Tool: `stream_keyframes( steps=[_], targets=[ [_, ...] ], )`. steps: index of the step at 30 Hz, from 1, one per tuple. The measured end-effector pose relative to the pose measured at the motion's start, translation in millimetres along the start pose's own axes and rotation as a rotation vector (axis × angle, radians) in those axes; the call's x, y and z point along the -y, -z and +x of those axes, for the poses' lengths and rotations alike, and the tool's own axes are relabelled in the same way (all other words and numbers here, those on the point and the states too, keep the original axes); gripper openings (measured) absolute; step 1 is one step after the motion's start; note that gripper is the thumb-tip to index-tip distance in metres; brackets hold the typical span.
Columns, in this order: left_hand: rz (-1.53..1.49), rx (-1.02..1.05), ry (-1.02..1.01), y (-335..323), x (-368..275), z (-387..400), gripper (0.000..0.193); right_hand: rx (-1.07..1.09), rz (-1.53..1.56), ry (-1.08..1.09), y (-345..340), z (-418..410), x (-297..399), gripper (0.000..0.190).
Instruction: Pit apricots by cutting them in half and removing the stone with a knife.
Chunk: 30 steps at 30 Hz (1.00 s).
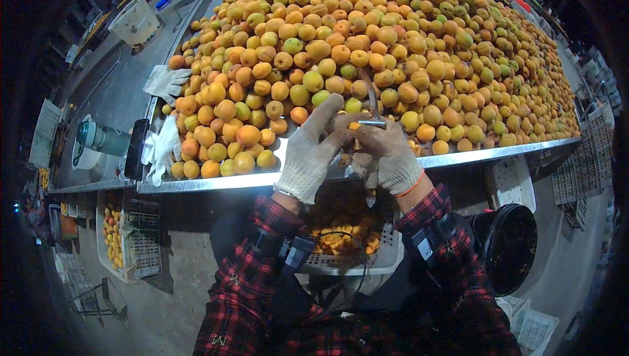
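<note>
My left hand [314,147], in a soiled knitted glove, is at the table's front edge with its fingertips meeting those of my right hand. A small orange piece of apricot [354,125] shows between the fingers, mostly hidden by them. My right hand [393,154], also gloved, is closed around a metal hand tool [373,100] with a curved upper part; a pointed end shows below the fist. Just beyond both hands rises a large heap of apricots [339,54], yellow to orange with some green. Under the hands, a plastic crate [378,268] holds split apricot pieces [336,243].
The metal table's raised rim [236,180] runs before me. At left are white gloves [163,147], a dark phone-like slab [136,148], a bottle [108,139] and a white bucket [135,22]. Below stand a crate of apricots [142,238] and a black bucket [511,250].
</note>
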<state>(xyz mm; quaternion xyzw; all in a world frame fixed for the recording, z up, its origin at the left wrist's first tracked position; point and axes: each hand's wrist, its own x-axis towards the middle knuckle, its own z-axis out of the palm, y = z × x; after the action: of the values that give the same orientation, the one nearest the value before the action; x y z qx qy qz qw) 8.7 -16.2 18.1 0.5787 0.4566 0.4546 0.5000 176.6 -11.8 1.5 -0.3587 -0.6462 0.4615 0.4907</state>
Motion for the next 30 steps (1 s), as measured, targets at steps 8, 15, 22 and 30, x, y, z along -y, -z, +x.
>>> stream_keyframes(
  steps=[8, 15, 22, 30],
  targets=[
    [0.035, 0.051, -0.093, -8, 8, 0, 0.06, -0.024, -0.121, 0.078, -2, -1, 1, 0.022],
    [-0.163, 0.035, -0.058, -15, 9, -1, 0.059, -0.16, 0.036, -0.116, -11, -1, 8, 0.02],
    [-0.155, 0.023, -0.044, -12, 8, 5, 0.041, -0.102, 0.008, -0.089, -6, 1, 12, 0.021],
    [-0.163, -0.241, 0.017, 9, 15, 18, 0.028, -0.021, -0.073, -0.006, -6, -3, 11, 0.024]
  ],
)
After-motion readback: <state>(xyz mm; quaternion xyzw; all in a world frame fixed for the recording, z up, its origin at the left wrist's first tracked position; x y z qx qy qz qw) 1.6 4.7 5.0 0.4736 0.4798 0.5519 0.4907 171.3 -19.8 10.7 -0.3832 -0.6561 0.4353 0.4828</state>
